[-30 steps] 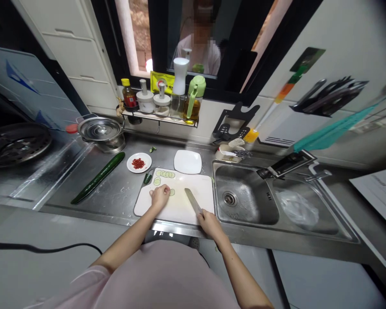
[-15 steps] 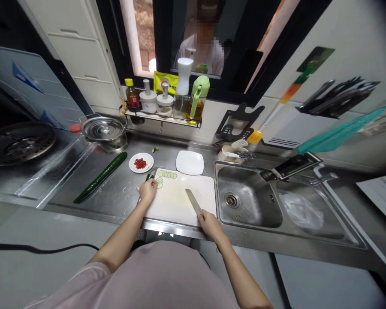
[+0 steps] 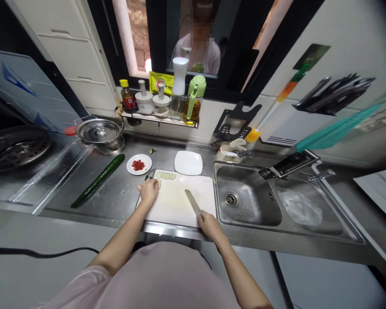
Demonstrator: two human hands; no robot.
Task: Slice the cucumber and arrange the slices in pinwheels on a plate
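My right hand (image 3: pixel 209 223) grips the handle of a kitchen knife (image 3: pixel 193 201), its blade lying over the white cutting board (image 3: pixel 176 206) and pointing away from me. At the board's left edge, my left hand (image 3: pixel 149 191) has its fingers bent together on cucumber slices (image 3: pixel 159 183), which it partly covers. Beyond that hand, a row of overlapping cucumber slices (image 3: pixel 166 176) lies along the board's far edge. A small dark green piece (image 3: pixel 149 176) shows at the far left corner, its kind unclear. To the left, a whole cucumber (image 3: pixel 99 180) rests on the steel counter.
Behind the board sit a white square plate (image 3: pixel 188 163) and a small plate (image 3: pixel 149 165) of chopped red pieces. A lidded steel pot (image 3: pixel 107 143) stands at left, and the sink (image 3: pixel 251 201) adjoins the board at right. Bottles line a wall rack (image 3: pixel 161 118).
My left hand has turned slightly and come down over the slices beside it, covering more of them. The knife and my right hand have barely moved. The view has shifted a little.
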